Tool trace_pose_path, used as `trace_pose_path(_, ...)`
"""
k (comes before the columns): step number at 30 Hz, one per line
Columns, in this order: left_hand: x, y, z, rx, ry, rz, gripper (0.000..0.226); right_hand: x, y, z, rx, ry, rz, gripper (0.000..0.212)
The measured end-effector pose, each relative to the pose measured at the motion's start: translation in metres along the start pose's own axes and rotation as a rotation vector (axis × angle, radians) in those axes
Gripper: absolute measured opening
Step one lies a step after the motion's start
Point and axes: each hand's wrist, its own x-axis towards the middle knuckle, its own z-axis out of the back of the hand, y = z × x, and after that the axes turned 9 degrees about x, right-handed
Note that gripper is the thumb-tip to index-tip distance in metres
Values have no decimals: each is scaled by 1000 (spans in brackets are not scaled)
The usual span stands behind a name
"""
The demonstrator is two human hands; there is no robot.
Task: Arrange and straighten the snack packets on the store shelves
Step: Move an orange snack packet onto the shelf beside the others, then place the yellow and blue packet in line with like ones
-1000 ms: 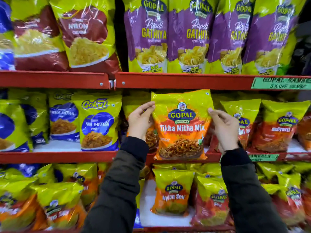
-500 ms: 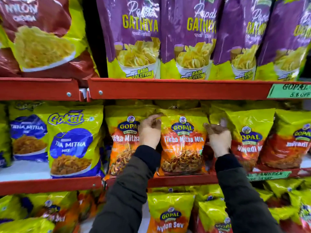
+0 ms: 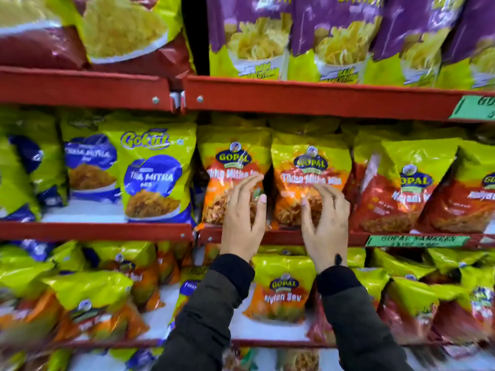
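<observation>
Two orange and yellow Tikha Mitha Mix packets stand upright side by side on the middle red shelf (image 3: 281, 236). My left hand (image 3: 242, 218) lies with spread fingers against the lower front of the left packet (image 3: 230, 162). In front of the lower part of the right packet (image 3: 310, 162) is my right hand (image 3: 325, 223), fingers apart. Neither hand grips a packet. Both sleeves are dark.
Blue and yellow Gokul packets (image 3: 152, 172) stand to the left, red Gopal packets (image 3: 407, 183) to the right. Purple Gathiya bags (image 3: 334, 36) fill the top shelf. Nylon Sev packets (image 3: 284, 287) sit on the lower shelf. Green price labels (image 3: 415, 241) hang on shelf edges.
The packet I held at its top corners now stands on the shelf beside its twin. Both hands have let go and dropped to the packets' lower fronts. The view has moved closer.
</observation>
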Motion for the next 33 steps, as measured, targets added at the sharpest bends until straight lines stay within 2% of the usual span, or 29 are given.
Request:
trace_pose_path(4,-48,29,29,71,56,61,33,-50,23,-21,89,163,-28,35)
trace_pose_path(9,-111,102,56,135,143,255,28,-122,29,-65,115,397,-132,18)
trace_pose_path(12,-137,154,58,136,223,458,27,-154,13,-96,143,650,-406,21)
trace_pose_path(16,-148,218,48,-83,268,1018,30,-174,-8,-145,130,867,-794,35)
trace_pose_path(18,-146,250,36,-195,316,1239,29,-180,-21,-177,136,896,-1010,44)
trace_pose_path(20,-143,266,26,-280,353,1356,26,-184,-36,-197,149,888,-1206,43)
trace_pose_path(22,-140,284,17,-226,484,1452,40,-189,-51,-216,153,923,-1310,50)
trace_pose_path(24,-141,297,10,-114,665,1457,53,-194,-57,-229,144,946,-1345,62)
trace_pose_path(26,-141,305,6,-129,763,1422,55,-200,-58,-238,160,908,-1396,60)
trace_pose_path(28,-143,308,4,-148,769,1374,50,-206,-56,-241,162,862,-1398,55)
trace_pose_path(33,-151,298,12,-173,639,1285,27,-204,-38,-226,199,781,-1339,63)
